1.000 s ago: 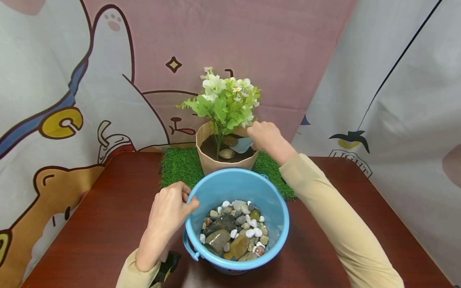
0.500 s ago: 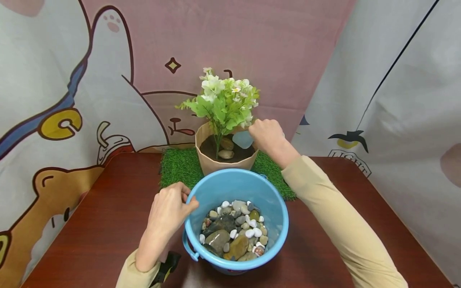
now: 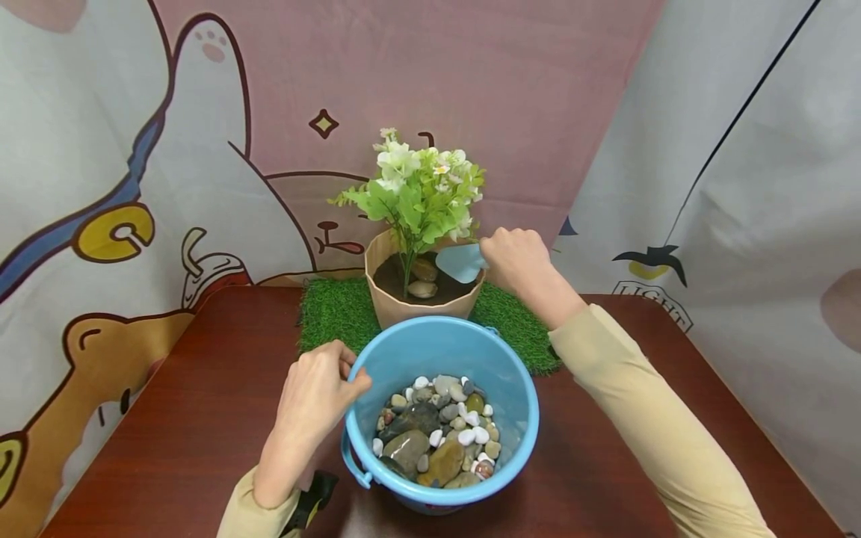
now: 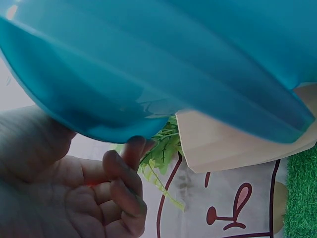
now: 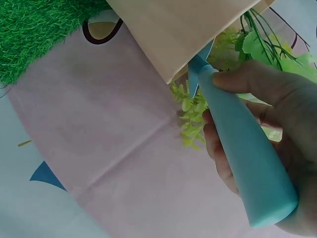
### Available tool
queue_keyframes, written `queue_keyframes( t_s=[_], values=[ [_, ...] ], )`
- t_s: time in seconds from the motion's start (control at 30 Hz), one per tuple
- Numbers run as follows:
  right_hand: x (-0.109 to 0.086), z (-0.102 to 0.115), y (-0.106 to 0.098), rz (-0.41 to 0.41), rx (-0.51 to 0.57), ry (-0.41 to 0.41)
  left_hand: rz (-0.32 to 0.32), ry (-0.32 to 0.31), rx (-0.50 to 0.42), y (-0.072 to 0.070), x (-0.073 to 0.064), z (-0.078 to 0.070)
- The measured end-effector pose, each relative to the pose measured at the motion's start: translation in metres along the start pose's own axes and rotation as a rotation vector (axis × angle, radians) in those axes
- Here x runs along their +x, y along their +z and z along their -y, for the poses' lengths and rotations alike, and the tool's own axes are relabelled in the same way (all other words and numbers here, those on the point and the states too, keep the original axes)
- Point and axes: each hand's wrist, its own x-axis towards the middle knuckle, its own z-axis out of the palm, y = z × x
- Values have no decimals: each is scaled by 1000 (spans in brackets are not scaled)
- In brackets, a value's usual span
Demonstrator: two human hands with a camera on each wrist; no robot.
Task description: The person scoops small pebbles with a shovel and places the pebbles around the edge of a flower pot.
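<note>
My left hand (image 3: 315, 392) pinches the left rim of a light blue bucket (image 3: 451, 336), thumb on the inside. In the left wrist view the bucket (image 4: 119, 64) fills the upper part. Stones (image 3: 440, 433) lie in it: white pebbles, grey and brown ones, some wet. Behind the bucket stands a beige faceted flowerpot (image 3: 417, 310) with dark soil and two brown stones. My right hand (image 3: 521, 258) grips a light blue trowel (image 3: 460, 263), whose blade is above the soil at the pot's right side. In the right wrist view its handle (image 5: 247, 153) lies across the curled fingers.
A leafy plant with white flowers (image 3: 417, 187) rises from the pot. Beneath the pot is a green turf mat (image 3: 336, 314) on a brown table (image 3: 255, 373). A printed cloth (image 3: 504, 90) hangs behind and at both sides.
My right hand has moved to the right with the trowel, whose blade has lifted a little off the pot's soil and stones. The left hand and the bucket stay where they were.
</note>
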Motion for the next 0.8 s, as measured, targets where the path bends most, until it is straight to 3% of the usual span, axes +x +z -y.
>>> queue_keyframes(
  t_s=[0.4,0.57,0.8],
  values=[
    [-31,-6,-10,-92,40,6,44,-26,8,0,2,0],
    [-51,-3,-18,-155,32,-38,51,-36,36,-1,1,-1],
    [-78,5,-29,-261,14,-146,4,-20,82,-3,-2,-4]
  ],
)
